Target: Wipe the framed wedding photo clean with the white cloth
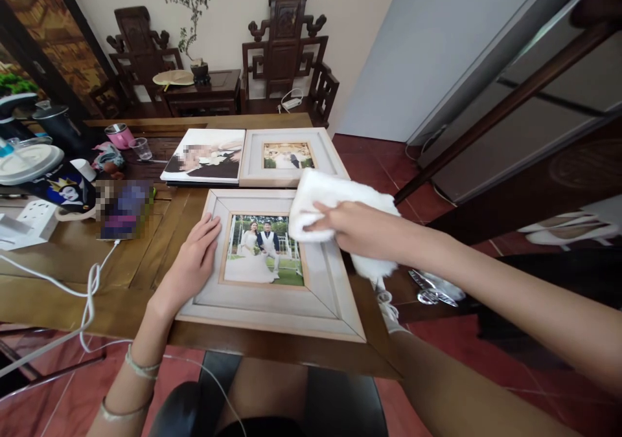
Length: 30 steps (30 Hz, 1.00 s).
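Note:
A light wooden picture frame [330, 288] lies face up near the table's front edge, around a photo [265, 249] of two people on a swing seat. My left hand [197, 252] rests on the frame's left border, fingers extended along it. My right hand [347, 226] is closed on a fluffy white cloth [347, 191], bunched over the frame's upper right corner. Part of the cloth hangs past the right side. Behind it lie a second, similar frame [253, 158] and a white-edged photo album [214, 145], side by side and touching the cloth's far side or close to it.
On the wooden table [179, 223], a phone-like blurred item [125, 210], a white cable [92, 288], a pink cup [119, 136], a clear cup [142, 149] and a dark kettle [58, 123] stand left. Carved chairs [286, 42] line the wall. The table's right edge is close to the frame.

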{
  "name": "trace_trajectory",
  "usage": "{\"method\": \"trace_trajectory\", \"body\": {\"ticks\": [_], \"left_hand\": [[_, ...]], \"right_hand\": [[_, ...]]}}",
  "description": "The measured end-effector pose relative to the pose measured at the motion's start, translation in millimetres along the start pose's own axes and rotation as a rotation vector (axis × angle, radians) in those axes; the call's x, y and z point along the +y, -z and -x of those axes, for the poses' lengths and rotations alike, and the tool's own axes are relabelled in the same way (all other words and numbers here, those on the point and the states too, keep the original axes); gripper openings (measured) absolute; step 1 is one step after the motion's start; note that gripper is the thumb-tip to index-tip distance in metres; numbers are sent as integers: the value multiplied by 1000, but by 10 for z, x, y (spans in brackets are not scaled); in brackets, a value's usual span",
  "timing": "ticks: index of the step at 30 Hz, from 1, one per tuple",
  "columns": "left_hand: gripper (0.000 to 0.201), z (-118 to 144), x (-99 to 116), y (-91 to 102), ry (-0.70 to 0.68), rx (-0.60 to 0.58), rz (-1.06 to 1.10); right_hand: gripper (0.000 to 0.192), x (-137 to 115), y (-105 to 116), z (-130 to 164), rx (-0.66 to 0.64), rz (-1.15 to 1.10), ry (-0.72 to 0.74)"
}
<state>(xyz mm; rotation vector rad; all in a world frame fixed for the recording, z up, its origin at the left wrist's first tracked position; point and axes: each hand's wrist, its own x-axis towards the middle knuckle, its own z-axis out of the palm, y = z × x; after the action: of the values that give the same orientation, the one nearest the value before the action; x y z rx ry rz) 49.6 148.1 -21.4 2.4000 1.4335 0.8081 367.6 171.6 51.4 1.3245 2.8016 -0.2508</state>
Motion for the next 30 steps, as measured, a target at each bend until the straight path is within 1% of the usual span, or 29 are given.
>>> {"method": "trace_trajectory", "body": {"ticks": [2, 4, 8, 10, 13, 17, 21, 23, 26, 28, 30], "left_hand": [[42, 1, 4, 6, 1, -2, -2], [42, 1, 5, 6, 0, 1, -4], [42, -2, -10, -8, -9, 3, -12], [42, 0, -19, -15, -11, 3, -13], [43, 9, -29, -17, -16, 6, -11], [43, 22, -41, -14, -31, -2, -8], [43, 26, -42, -9, -34, 0, -3], [42, 30, -26, 2, -23, 6, 6], [46, 41, 15, 26, 4, 43, 37], [54, 48, 39, 40, 16, 84, 62], [59, 53, 48, 46, 27, 115, 80]], "right_hand": [[70, 88, -7, -102, 1, 21, -16], [70, 83, -9, -105, 6, 29, -8], [69, -103, 16, -18, -98, -14, 53], [65, -200, 12, -66, -110, 33, 79], [60, -294, -41, -290, -57, 134, 129], [64, -383, -106, -631, -34, 181, 226], [66, -492, -28, -854, -27, 185, 299], [63, -534, 63, -961, -2, 143, 271], [54, -585, 171, -1161, 75, 104, 183], [46, -641, 171, -1299, 100, 113, 152], [41, -738, 107, -1396, 106, 123, 139]]}}
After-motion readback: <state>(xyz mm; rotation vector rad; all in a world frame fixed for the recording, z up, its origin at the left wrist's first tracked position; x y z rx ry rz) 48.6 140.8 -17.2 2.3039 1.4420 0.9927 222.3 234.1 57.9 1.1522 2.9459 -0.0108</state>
